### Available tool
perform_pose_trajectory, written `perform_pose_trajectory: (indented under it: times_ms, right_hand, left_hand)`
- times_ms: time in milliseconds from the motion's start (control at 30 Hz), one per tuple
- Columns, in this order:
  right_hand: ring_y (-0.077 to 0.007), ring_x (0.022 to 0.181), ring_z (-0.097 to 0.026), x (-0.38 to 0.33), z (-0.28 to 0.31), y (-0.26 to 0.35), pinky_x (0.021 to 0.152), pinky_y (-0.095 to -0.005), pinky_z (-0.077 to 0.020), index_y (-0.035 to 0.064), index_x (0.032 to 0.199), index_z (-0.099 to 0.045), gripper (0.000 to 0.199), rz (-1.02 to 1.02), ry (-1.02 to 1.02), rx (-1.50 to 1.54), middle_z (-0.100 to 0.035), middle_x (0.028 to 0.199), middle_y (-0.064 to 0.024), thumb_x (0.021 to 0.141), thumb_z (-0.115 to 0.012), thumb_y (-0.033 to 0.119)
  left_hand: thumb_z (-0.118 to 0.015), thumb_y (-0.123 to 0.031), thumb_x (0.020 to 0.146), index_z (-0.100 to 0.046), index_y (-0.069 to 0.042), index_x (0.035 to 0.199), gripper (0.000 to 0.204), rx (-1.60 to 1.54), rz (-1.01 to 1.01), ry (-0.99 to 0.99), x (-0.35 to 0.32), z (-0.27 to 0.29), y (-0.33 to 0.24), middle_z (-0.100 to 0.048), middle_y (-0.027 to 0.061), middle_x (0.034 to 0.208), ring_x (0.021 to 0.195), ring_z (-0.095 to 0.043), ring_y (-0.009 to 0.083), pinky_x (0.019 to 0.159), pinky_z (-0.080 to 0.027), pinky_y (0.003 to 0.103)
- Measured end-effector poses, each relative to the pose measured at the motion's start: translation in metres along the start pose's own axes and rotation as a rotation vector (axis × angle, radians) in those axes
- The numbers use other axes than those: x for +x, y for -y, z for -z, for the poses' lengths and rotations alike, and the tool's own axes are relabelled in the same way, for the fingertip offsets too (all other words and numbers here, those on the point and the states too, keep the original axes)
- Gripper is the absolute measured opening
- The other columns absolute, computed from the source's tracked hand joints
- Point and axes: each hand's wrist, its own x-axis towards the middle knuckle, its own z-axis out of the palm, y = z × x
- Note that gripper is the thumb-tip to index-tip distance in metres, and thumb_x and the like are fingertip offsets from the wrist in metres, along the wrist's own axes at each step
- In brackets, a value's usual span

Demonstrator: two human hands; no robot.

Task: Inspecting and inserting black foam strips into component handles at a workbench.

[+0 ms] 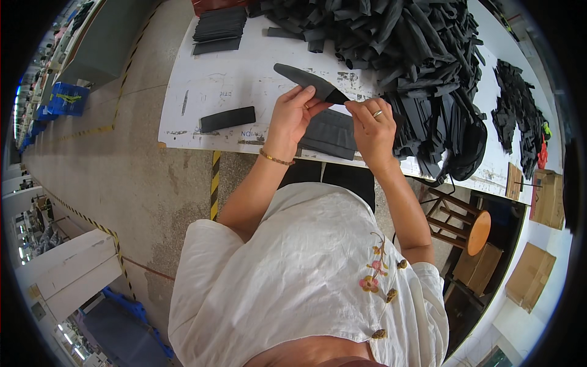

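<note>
A long dark grey fabric piece (301, 77) is stretched between my two hands above the front of the table. My left hand (291, 117) pinches its middle with the thumb on top. Its darker right end sits between the closed thumb and fingers of my right hand (374, 129). Below them, several flat dark fabric pieces (330, 136) lie near the table edge, partly covered by my hands. To the left of my left hand rests a single folded black fabric strip (228, 118).
On the white table (183, 113), a neat stack of dark pieces (219, 29) lies far left. A large heap of black fabric pieces (391, 30) fills the far side, with flatter layers (428, 131) at right. A wooden stool (479, 232) stands right, near cardboard boxes (531, 276).
</note>
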Motion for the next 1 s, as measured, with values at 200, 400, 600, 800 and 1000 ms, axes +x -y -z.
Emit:
perform_pose_trajectory:
  times_ms: [200, 400, 600, 800, 1000]
  right_hand:
    - [-0.0224, 0.078, -0.058, 0.003, -0.008, 0.002, 0.069, -0.0354, -0.0454, 0.0082, 0.089, -0.067, 0.022, 0.081, -0.046, -0.047, -0.060, 0.078, -0.0024, 0.069, -0.067, -0.001]
    - [-0.0234, 0.076, -0.060, 0.005, -0.013, 0.015, 0.069, -0.0344, -0.0468, 0.0064, 0.091, -0.068, 0.024, 0.002, -0.153, 0.021, -0.062, 0.080, -0.0047, 0.070, -0.076, -0.001]
    - [-0.0262, 0.080, -0.061, -0.001, -0.036, 0.027, 0.071, -0.0359, -0.0488, 0.0060, 0.095, -0.067, 0.028, 0.000, -0.185, 0.142, -0.063, 0.084, -0.0072, 0.070, -0.074, -0.003]
    - [-0.0316, 0.090, -0.058, -0.013, -0.018, 0.018, 0.072, -0.0406, -0.0491, 0.0064, 0.099, -0.060, 0.036, -0.157, 0.084, 0.108, -0.059, 0.105, -0.0121, 0.067, -0.076, 0.000]
    - [-0.0342, 0.089, -0.061, -0.015, -0.024, 0.008, 0.072, -0.0388, -0.0520, 0.0040, 0.097, -0.061, 0.031, -0.005, 0.071, 0.203, -0.058, 0.106, -0.0154, 0.070, -0.073, -0.005]
  left_hand:
    - [-0.055, -0.003, 0.094, -0.059, 0.006, 0.099, 0.011, 0.075, -0.120, 0.041, -0.009, -0.007, 0.015, -0.066, 0.0149, 0.096, 0.089, -0.067, 0.0230, 0.085, -0.059, 0.039]
    - [-0.057, -0.004, 0.094, -0.057, 0.004, 0.101, 0.011, 0.210, -0.322, -0.037, -0.027, -0.037, 0.004, -0.066, 0.0132, 0.094, 0.091, -0.066, 0.0225, 0.085, -0.057, 0.036]
    - [-0.054, -0.023, 0.100, -0.054, 0.000, 0.109, 0.024, -0.139, -0.273, 0.247, -0.010, -0.037, 0.021, -0.070, 0.0155, 0.092, 0.104, -0.065, 0.0278, 0.094, -0.049, 0.039]
    - [-0.052, -0.023, 0.100, -0.060, 0.001, 0.101, 0.025, 0.063, -0.312, 0.171, -0.005, -0.023, 0.004, -0.070, 0.0199, 0.104, 0.099, -0.066, 0.0226, 0.093, -0.048, 0.036]
    - [-0.054, -0.029, 0.099, -0.061, 0.005, 0.103, 0.035, -0.014, -0.214, 0.189, -0.015, -0.030, 0.028, -0.067, 0.0223, 0.112, 0.104, -0.063, 0.0252, 0.095, -0.047, 0.037]
